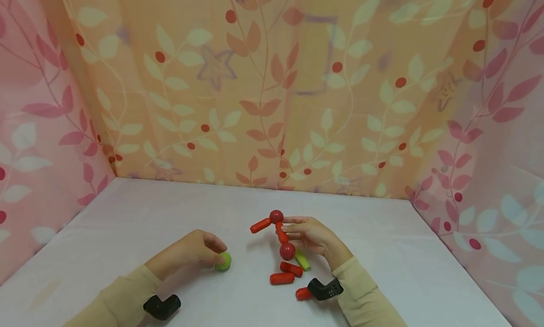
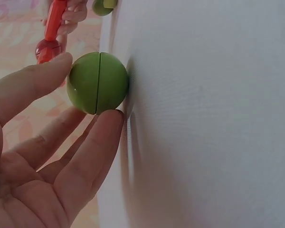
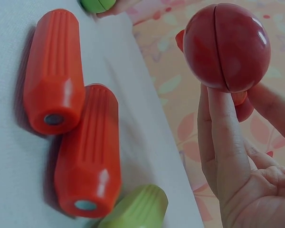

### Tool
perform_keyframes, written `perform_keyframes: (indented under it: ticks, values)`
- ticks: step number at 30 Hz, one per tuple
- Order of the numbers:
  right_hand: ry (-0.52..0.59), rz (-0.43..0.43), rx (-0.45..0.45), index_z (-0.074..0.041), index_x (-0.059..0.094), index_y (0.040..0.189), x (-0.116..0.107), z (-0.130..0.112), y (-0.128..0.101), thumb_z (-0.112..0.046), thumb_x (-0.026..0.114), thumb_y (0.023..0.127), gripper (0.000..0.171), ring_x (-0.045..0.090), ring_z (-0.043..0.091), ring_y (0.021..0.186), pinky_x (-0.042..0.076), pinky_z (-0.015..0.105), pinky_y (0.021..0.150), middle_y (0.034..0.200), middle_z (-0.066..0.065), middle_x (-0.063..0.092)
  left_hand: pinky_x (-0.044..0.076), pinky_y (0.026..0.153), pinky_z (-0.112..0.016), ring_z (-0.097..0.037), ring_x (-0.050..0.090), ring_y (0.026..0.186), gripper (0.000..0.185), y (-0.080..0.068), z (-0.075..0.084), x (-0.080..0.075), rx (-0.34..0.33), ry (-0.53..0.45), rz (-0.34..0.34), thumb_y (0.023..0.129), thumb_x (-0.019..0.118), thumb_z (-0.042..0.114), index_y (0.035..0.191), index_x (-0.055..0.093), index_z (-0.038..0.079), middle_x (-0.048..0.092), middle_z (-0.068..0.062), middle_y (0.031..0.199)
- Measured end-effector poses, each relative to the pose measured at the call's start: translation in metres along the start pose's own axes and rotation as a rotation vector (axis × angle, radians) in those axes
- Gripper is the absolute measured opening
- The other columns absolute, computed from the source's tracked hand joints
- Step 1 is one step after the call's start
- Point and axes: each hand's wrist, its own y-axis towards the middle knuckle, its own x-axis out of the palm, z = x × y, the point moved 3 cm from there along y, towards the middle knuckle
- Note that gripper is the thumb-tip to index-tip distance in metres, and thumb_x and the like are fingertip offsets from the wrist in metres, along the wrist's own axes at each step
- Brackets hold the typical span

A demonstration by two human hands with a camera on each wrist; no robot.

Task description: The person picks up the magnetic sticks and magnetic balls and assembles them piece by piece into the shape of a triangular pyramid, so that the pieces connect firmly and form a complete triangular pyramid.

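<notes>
The left hand point(image 1: 193, 251) pinches a green ball point(image 1: 223, 261) resting on the counter point(image 1: 127, 223). The right hand point(image 1: 312, 237) has its grip closed around a red stick point(image 1: 281, 233) joining two red balls point(image 1: 287, 251); loose red sticks point(image 1: 282, 278) lie just below that grip.

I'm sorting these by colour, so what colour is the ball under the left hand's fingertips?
Green. The ball shows best in the left wrist view, pinched by the left hand.

Staged tabletop recording booth, leaf-and-berry patterned curtains point(image 1: 272, 91) hanging as backdrop across the upper frame and closing in both sides, plain white table point(image 1: 127, 223) filling the lower frame, toy magnetic rods point(image 1: 282, 278) and balls lying at centre.
</notes>
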Motion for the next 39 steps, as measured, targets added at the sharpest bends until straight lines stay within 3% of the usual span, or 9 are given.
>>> perform_keyframes:
  ticks: [7,13,25,31,39]
  values:
    - [-0.001,-0.002,-0.005,0.002,0.049,0.143,0.000,0.000,0.001,-0.013,0.060,0.097,0.049,0.073,0.014,0.091,0.060,0.029,0.079,0.106,0.004,0.076,0.053,0.071,-0.025,-0.011,0.063,0.081,0.029,0.000,0.001,0.002,0.042,-0.010,-0.018,0.077,0.080,0.009,0.104,0.074,0.001,0.074,-0.003,0.096]
    - [0.001,0.007,-0.004,0.002,0.049,0.143,-0.001,0.002,0.000,-0.014,0.061,0.097,0.050,0.073,0.014,0.093,0.060,0.030,0.080,0.107,0.005,0.076,0.051,0.079,-0.027,-0.013,0.062,0.093,0.028,0.003,0.006,0.006,0.016,-0.006,0.039,0.076,0.083,0.016,0.102,0.076,0.008,0.074,0.001,0.098]
    - [-0.012,0.026,-0.009,0.001,0.051,0.142,-0.003,0.003,0.002,-0.015,0.061,0.097,0.049,0.072,0.014,0.093,0.060,0.030,0.080,0.107,0.004,0.076,0.049,0.086,-0.032,-0.016,0.062,0.101,0.033,0.019,0.032,0.009,0.097,-0.117,0.065,0.079,0.081,0.024,0.109,0.075,0.010,0.073,-0.001,0.105]
    - [-0.009,0.038,-0.006,0.001,0.051,0.142,-0.003,0.003,0.003,-0.016,0.062,0.097,0.049,0.072,0.014,0.093,0.060,0.029,0.078,0.107,0.004,0.076,0.047,0.092,-0.040,-0.018,0.060,0.104,0.032,0.023,0.039,0.010,0.087,-0.128,0.072,0.080,0.080,0.026,0.108,0.075,0.012,0.072,0.000,0.107]
    - [0.010,0.043,-0.003,0.001,0.050,0.142,-0.004,0.002,0.001,-0.016,0.062,0.097,0.050,0.073,0.014,0.092,0.060,0.028,0.077,0.106,0.004,0.076,0.049,0.089,-0.039,-0.020,0.059,0.105,0.032,0.029,0.045,0.012,0.095,-0.122,0.093,0.082,0.079,0.025,0.110,0.075,0.011,0.073,-0.001,0.105]
